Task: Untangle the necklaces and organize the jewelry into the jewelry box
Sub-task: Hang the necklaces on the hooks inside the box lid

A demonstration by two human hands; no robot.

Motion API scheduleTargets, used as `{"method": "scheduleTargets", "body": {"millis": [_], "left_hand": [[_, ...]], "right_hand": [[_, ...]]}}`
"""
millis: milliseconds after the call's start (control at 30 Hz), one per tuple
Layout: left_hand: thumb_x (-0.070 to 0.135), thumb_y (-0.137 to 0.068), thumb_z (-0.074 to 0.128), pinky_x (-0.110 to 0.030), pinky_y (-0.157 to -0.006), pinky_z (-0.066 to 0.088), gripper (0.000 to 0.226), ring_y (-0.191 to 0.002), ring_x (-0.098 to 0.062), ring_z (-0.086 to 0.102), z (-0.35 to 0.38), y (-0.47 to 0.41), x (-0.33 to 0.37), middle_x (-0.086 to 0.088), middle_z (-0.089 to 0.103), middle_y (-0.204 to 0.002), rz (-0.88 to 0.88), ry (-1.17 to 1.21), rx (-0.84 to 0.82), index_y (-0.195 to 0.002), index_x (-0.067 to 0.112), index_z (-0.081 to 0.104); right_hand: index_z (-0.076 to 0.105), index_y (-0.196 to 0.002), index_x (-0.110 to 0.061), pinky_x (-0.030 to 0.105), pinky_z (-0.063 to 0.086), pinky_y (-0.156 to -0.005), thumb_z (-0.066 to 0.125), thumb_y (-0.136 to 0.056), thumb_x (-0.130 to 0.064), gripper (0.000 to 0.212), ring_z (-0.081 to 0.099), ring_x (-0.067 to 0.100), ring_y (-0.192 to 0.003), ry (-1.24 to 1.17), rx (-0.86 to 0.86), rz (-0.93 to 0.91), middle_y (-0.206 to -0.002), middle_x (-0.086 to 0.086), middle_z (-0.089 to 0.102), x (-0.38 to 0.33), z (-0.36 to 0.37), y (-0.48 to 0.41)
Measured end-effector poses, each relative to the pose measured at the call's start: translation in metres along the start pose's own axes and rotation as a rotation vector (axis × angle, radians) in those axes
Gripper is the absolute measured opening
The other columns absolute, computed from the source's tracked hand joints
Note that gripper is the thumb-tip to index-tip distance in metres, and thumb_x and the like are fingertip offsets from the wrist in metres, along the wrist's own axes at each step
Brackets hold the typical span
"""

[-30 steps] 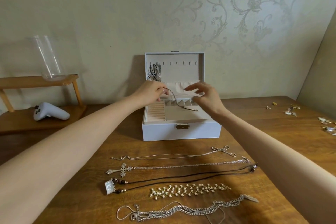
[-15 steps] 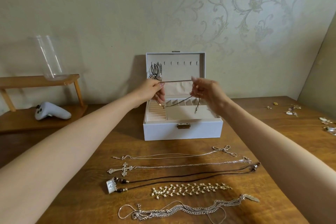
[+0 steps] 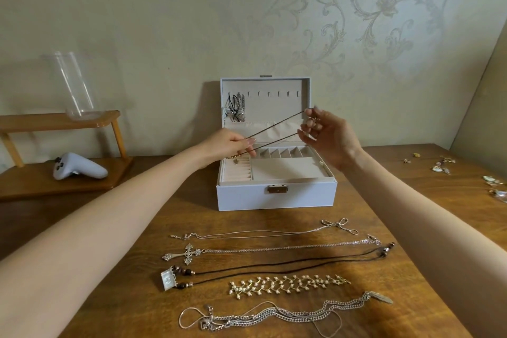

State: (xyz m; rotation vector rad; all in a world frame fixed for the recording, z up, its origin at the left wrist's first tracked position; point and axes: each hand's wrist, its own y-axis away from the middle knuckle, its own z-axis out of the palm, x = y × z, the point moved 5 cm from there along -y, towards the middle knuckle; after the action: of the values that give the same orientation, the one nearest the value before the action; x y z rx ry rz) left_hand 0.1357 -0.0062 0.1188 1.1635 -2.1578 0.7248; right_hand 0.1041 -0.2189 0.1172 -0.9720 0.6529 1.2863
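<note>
Cord necklace [image 3: 275, 125] now taut in two strands above the open jewelry box [image 3: 276, 197]; half a second ago it sagged. Left hand [image 3: 227, 144] pinches the low end, right hand [image 3: 332, 137] pinches the raised end near the lid hooks [image 3: 278, 94]. Judged ready for hanging.

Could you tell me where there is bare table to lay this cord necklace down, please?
Bare wood: the strip between the jewelry box front and the bow necklace, and right of the box toward the small jewelry pieces. The laid-out necklaces crowd the near table.
</note>
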Motion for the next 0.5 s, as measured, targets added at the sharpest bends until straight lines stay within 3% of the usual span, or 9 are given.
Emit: {"method": "scheduleTargets", "body": {"millis": [133, 267, 333, 433, 500], "left_hand": [[0.029, -0.099, 0.042, -0.019, -0.057, 0.035, 0.038, -0.040, 0.012, 0.047, 0.001, 0.000, 0.003, -0.008, 0.068, -0.091, -0.023, 0.038, 0.020, -0.097, 0.003, 0.070], [0.030, -0.101, 0.037, -0.024, -0.056, 0.034, 0.042, -0.035, 0.007, 0.047, 0.001, 0.001, 0.000, -0.006, 0.067, -0.077, -0.095, 0.042, 0.032, -0.094, 0.002, 0.067], [0.030, -0.101, 0.036, -0.021, -0.051, 0.033, 0.041, -0.035, 0.006, 0.047, 0.003, 0.002, -0.003, -0.004, 0.066, -0.076, -0.126, 0.013, 0.002, -0.092, 0.003, 0.066], [0.026, -0.101, 0.040, -0.008, -0.041, 0.036, 0.036, -0.045, 0.006, 0.052, 0.002, -0.001, -0.011, 0.003, 0.064, -0.078, -0.170, -0.009, 0.028, -0.093, 0.004, 0.067], [0.024, -0.100, 0.043, -0.009, -0.048, 0.040, 0.032, -0.063, 0.002, 0.053, 0.001, -0.004, -0.015, 0.006, 0.063, -0.082, -0.189, 0.004, 0.044, -0.094, 0.006, 0.069]], "right_hand": [[0.060, -0.080, -0.013, 0.026, 0.042, -0.073, 0.050, -0.092, -0.020, 0.017, 0.044, 0.014, -0.058, -0.014, 0.013, 0.013, -0.049, -0.004, 0.041, 0.003, 0.004, 0.001], [0.054, -0.074, -0.014, 0.029, 0.047, -0.082, 0.054, -0.085, -0.021, 0.013, 0.060, 0.017, -0.074, -0.008, -0.004, 0.029, -0.065, 0.000, 0.061, 0.004, 0.005, 0.002], [0.052, -0.073, -0.014, 0.030, 0.048, -0.082, 0.051, -0.089, -0.021, 0.018, 0.060, 0.017, -0.069, -0.024, 0.019, 0.031, -0.056, 0.000, 0.056, 0.004, 0.003, 0.001], [0.061, -0.087, -0.012, 0.028, 0.046, -0.076, 0.051, -0.091, -0.019, 0.013, 0.048, 0.013, -0.056, -0.008, 0.042, 0.011, -0.047, -0.004, 0.042, 0.003, 0.002, 0.003], [0.063, -0.102, -0.012, 0.024, 0.044, -0.068, 0.050, -0.092, -0.017, 0.017, 0.043, 0.011, -0.052, 0.063, 0.037, 0.007, -0.050, -0.005, 0.039, 0.003, 0.000, 0.003]]}}
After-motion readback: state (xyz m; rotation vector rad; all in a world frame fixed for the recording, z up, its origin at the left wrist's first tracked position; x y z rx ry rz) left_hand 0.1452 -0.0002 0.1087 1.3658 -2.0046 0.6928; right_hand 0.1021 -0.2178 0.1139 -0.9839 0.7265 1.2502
